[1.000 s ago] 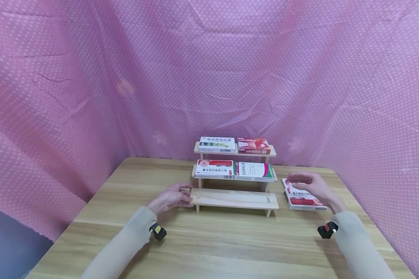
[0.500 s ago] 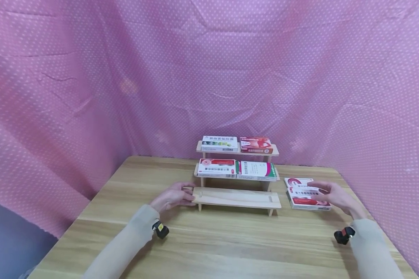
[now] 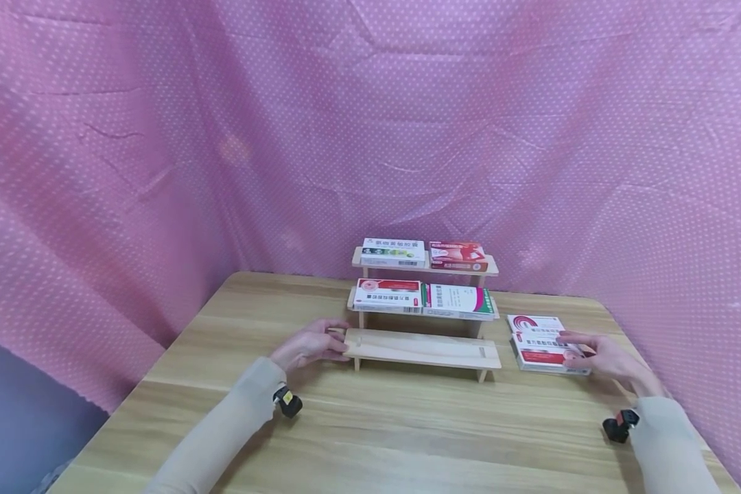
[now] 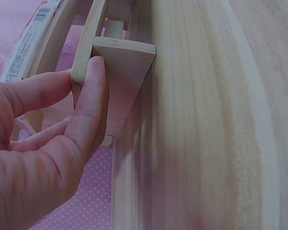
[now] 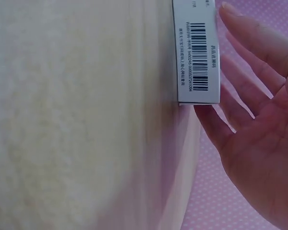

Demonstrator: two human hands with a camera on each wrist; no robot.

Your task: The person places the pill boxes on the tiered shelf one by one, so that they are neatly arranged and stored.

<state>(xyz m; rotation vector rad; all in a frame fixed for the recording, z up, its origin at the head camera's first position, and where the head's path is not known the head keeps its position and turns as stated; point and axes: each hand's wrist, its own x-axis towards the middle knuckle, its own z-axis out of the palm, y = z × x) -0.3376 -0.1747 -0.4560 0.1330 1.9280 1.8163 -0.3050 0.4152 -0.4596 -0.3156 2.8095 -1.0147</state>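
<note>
My left hand pinches the left end of the lowest board of a three-tier wooden display rack. The left wrist view shows thumb and fingers on either side of that board. My right hand is at the right end of a red-and-white medicine box lying on the table. In the right wrist view its fingers are spread, loosely bent, beside and behind the box's barcoded end; contact is unclear. A second red-and-white medicine box lies just behind the first.
The top tier carries a white-and-green medicine box and a red one. On the middle tier sit a red-and-white box and a white-and-green one. A pink dotted curtain hangs behind the wooden table.
My right hand has moved right, from above the loose boxes to the right end of the front one. My left hand keeps its hold on the rack. The head view has shifted slightly.
</note>
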